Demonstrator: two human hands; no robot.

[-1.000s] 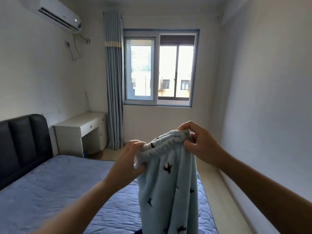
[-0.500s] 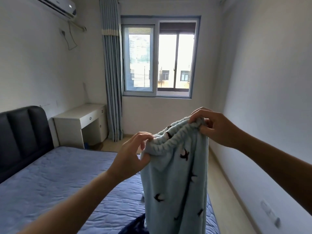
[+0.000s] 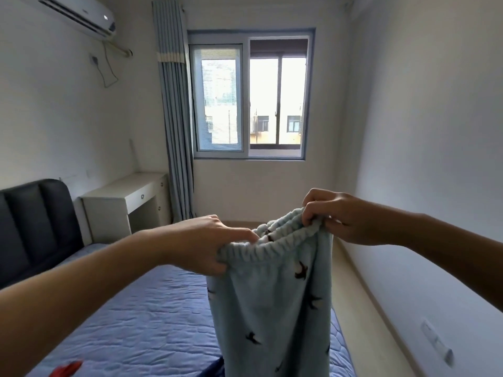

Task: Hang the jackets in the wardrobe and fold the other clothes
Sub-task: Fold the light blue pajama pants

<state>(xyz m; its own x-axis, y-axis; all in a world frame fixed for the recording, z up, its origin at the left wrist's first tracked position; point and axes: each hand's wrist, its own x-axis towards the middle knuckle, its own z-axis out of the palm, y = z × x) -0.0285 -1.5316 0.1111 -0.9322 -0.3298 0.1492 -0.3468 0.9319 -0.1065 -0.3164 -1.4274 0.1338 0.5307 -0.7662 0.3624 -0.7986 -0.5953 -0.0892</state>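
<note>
the left hand [image 3: 206, 246] is stretched forward, palm turned down, its fingers curled round the left end of an elastic waistband [image 3: 272, 250], bunching the ribbed edge; the index finger lies along the top of the band toward the middle. the right hand [image 3: 345, 216] sits a little higher and further out, knuckles up, its fingers and thumb pinching the band's right end. both forearms are bare and reach in from the bottom corners, the left one low across the bed, the right one along the wall side.

between the two hands the waistband is pulled fairly straight and tilts up toward the right. from it hang the light blue fleece pants [image 3: 272, 308], printed with small dark birds, held in the air in front of the person; their lower end runs off the bottom edge.

the pants hang over the right part of the bed [image 3: 130, 322], which has a blue quilted cover, and hide its right edge. a dark blue cloth [image 3: 215, 368] shows just beside them at the bottom, partly covered. a red item [image 3: 68, 368], blurred, lies at the lower left of the bed.

beyond stand a dark padded headboard [image 3: 35, 221], a white desk [image 3: 122, 202], a striped curtain [image 3: 174, 118] beside the window [image 3: 250, 96], and an air conditioner [image 3: 81, 14] high on the left wall. pale floor [image 3: 362, 322] runs along the right wall.
</note>
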